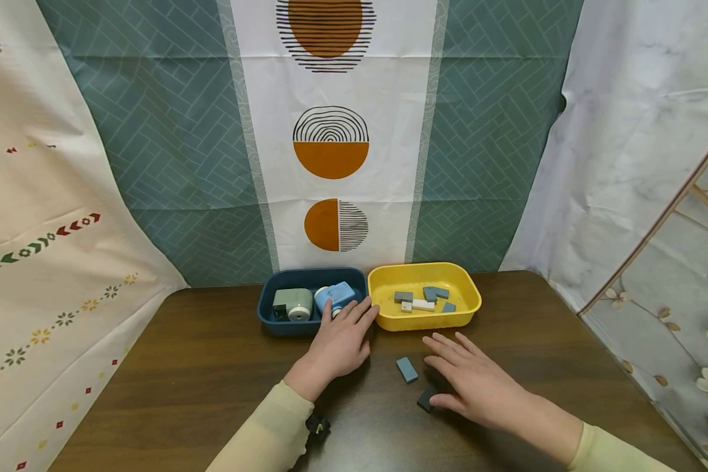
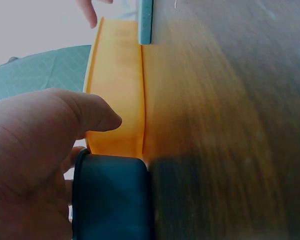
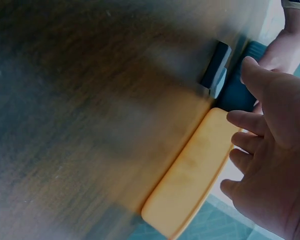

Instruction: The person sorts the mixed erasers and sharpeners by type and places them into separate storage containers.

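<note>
Both hands lie flat-fingered, holding nothing: left hand (image 1: 341, 341) at the blue tray (image 1: 271, 314), right hand (image 1: 474, 380) beside two blocks (image 1: 407, 369) not yet in the yellow tray (image 1: 466, 314), which already holds several.

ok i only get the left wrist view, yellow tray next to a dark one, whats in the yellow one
observer: small grey blocks and a white block lie in the yellow tray.
operator: and the one beside it
observer: the blue tray holds a green device and a blue device.
operator: and the other hand
observer: the right hand is spread flat over the table, thumb beside a dark block.
</note>
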Demonstrator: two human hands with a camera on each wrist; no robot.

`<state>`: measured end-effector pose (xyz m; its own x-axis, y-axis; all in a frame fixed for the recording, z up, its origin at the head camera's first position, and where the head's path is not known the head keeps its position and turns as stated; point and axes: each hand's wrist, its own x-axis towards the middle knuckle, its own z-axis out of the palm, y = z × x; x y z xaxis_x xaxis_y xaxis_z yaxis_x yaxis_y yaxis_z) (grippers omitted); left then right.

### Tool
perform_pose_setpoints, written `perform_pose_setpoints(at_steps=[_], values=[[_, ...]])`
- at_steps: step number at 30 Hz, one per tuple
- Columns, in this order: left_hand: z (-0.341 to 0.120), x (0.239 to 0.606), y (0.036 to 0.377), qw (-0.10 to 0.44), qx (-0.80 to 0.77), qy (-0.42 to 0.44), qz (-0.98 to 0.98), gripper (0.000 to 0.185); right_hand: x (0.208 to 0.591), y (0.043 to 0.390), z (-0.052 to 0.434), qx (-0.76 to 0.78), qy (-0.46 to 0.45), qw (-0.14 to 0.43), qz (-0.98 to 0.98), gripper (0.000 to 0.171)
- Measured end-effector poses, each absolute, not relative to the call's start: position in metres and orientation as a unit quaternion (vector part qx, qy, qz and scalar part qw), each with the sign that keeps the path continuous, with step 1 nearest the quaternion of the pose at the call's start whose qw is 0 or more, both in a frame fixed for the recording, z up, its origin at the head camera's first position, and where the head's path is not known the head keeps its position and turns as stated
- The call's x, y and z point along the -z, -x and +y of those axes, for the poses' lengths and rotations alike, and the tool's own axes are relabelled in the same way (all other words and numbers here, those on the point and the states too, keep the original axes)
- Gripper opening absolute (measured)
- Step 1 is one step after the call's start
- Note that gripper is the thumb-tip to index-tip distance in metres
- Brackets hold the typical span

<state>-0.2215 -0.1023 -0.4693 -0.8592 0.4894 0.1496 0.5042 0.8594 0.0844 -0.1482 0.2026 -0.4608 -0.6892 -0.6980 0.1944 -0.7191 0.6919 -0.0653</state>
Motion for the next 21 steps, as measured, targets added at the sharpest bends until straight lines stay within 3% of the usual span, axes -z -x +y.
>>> perform_pose_setpoints(at_steps=[12, 21], values=[[-0.1024, 0.4705, 0.2214, 0.064, 0.056, 0.256, -0.963, 0.071, 0.4668, 0.1482, 0.2025, -0.081, -0.374, 0.037, -0.923, 0.056], [-0.1023, 0.4695, 0.2208, 0.063, 0.055, 0.257, -0.963, 0.072, 0.4701, 0.1473, 0.2025, -0.082, -0.380, 0.046, -0.920, 0.048]])
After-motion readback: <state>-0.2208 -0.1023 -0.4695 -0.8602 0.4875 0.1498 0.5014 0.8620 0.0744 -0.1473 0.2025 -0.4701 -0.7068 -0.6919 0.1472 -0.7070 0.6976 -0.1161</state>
